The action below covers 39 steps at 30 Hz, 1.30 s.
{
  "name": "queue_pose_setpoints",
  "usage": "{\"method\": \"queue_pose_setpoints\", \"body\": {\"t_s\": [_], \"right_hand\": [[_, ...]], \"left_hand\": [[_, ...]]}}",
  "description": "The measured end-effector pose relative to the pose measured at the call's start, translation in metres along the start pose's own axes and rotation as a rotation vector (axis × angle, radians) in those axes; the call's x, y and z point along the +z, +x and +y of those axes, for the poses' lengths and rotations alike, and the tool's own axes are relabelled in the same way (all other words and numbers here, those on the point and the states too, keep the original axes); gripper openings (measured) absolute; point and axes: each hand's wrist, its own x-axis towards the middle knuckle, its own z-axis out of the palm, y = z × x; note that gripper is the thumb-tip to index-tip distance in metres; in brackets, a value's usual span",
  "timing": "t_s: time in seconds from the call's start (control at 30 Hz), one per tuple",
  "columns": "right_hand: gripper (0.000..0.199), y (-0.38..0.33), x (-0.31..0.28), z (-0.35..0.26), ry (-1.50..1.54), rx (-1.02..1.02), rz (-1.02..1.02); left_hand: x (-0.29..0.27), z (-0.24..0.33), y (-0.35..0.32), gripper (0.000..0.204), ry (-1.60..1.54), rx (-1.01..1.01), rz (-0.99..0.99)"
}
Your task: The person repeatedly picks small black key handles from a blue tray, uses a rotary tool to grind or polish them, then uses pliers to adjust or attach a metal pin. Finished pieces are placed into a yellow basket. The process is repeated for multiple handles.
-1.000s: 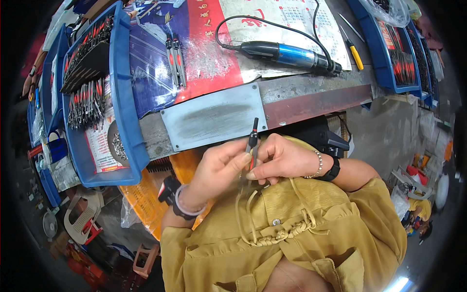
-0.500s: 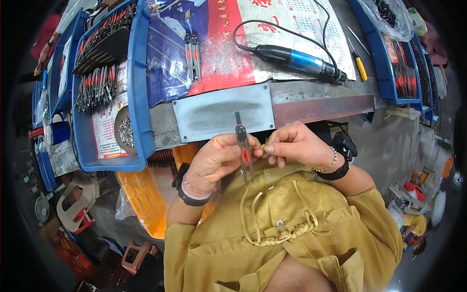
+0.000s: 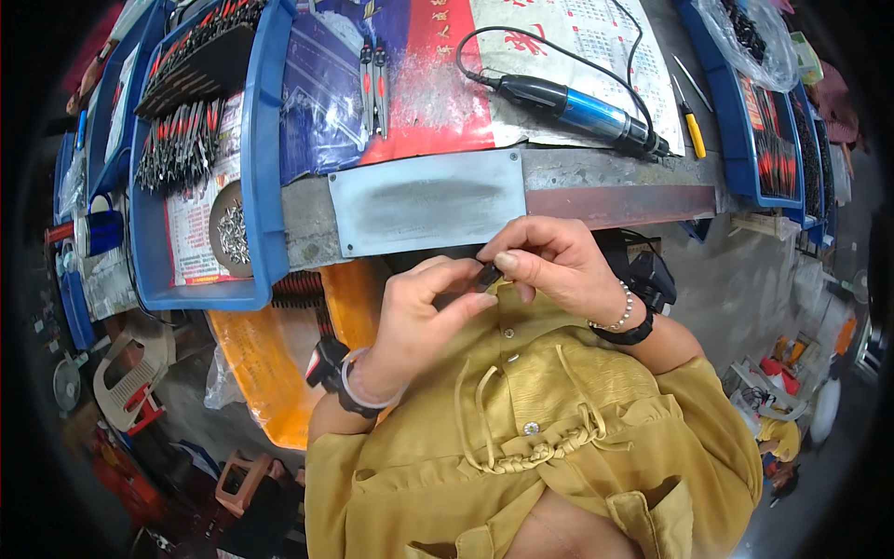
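Workbench: a cluttered bench (image 3: 596,191) ran across the top, with a bare grey rectangular metal plate (image 3: 426,213) fixed to its front edge.
Tray: a large blue plastic tray (image 3: 264,140) of red-handled tools sat at the person's left.
Power tool: a blue and black corded rotary tool (image 3: 582,112) lay on the bench top.
Left hand: the left hand (image 3: 419,312) pinched a small dark tool (image 3: 486,275) between thumb and fingertips.
Right hand: the right hand (image 3: 559,265) pinched the same tool from the other side.
Tool location: held close to the chest, just below the metal plate.

Matt grey metal plate (image 3: 428,202)
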Motion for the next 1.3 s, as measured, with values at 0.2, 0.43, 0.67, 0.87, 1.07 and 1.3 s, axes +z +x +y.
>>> {"method": "queue_pose_setpoints", "body": {"t_s": [0.2,0.43,0.67,0.87,1.07,1.3], "right_hand": [[0.019,0.0,0.0,0.017,0.052,0.004,-0.15],[0.022,0.004,0.021,0.034,0.165,0.149,-0.149],[0.026,0.004,0.038,0.037,0.14,0.153,-0.056],[0.023,0.009,0.037,0.039,0.169,0.217,-0.064],[0.021,0.012,0.038,0.04,0.115,0.236,-0.086],[0.023,0.013,0.054,0.042,0.14,0.237,-0.128]], "left_hand": [[0.001,0.014,-0.02,0.027,-0.71,-0.475,-0.096],[-0.002,0.003,-0.033,0.04,-1.22,-0.667,-0.196],[0.002,-0.006,-0.044,0.033,-1.358,-0.674,-0.096],[0.002,-0.016,-0.045,0.036,-1.432,-0.669,-0.095],[0.001,-0.022,-0.051,0.038,-1.467,-0.657,-0.11],[-0.01,-0.035,-0.068,0.042,-1.4,-0.511,-0.158]]}}
